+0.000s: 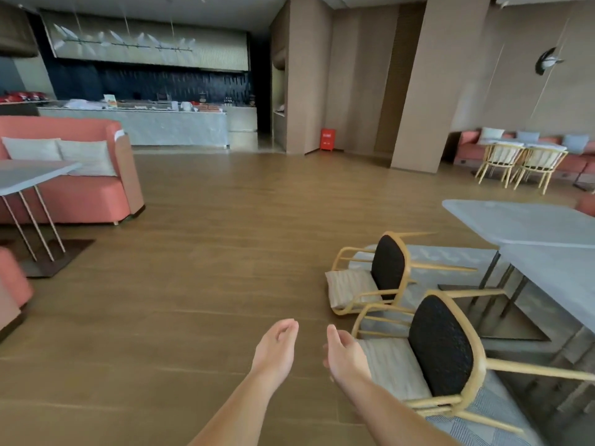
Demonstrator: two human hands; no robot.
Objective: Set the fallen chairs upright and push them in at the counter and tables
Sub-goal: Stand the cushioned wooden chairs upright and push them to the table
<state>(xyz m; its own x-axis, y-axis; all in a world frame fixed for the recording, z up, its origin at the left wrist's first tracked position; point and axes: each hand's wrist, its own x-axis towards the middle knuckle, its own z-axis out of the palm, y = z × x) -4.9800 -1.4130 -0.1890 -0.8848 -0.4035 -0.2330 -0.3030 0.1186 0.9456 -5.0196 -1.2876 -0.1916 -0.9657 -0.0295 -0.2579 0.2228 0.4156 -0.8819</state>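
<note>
1. Two fallen chairs lie on their backs on the floor: the near chair and the far chair. Their legs point toward the grey surface at the right.
2. Two upright chairs stand far off at the right.
3. Two hands, the left hand and the right hand, hover just beside the near chair. Each grip is loose, with fingers apart, and holds nothing.

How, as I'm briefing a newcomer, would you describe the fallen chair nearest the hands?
Look right to the grey table on the patterned rug. Two wooden chairs lie tipped over beside it, legs toward the table. The one meant is the nearer chair, just beyond the right hand, not the farther chair.
</note>
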